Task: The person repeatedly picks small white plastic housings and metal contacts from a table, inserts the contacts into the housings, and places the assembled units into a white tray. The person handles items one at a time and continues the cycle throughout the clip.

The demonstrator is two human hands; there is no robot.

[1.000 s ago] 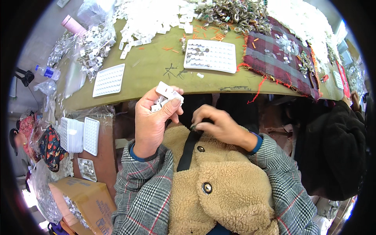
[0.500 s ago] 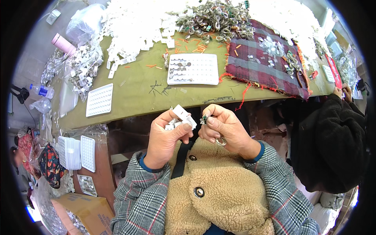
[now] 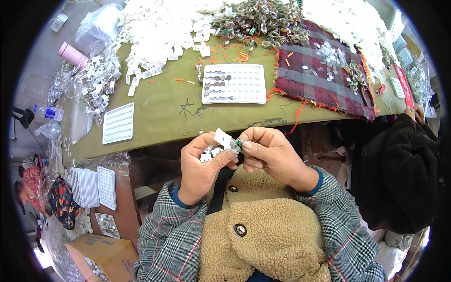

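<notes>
My left hand (image 3: 203, 162) holds a few small white plastic tags (image 3: 221, 139) between thumb and fingers, just below the table's front edge. My right hand (image 3: 268, 151) meets it from the right and pinches a small green-and-silver piece (image 3: 238, 144) against the tags. Both hands are raised in front of my chest, over a tan fleece vest. On the green table above them lies a white grid tray (image 3: 235, 83) with several round metal pieces in its left columns.
An empty white grid tray (image 3: 118, 123) lies at the table's left. Heaps of white tags (image 3: 162, 28) and metal clasps (image 3: 260, 16) fill the far side, beside a plaid cloth (image 3: 324, 70). A person in black (image 3: 399, 174) sits at my right. Stacked trays (image 3: 94, 188) and a cardboard box (image 3: 101, 251) stand lower left.
My hands have risen from my lap toward the table edge. The right hand has come up to the left and now presses a small piece against the tags.
</notes>
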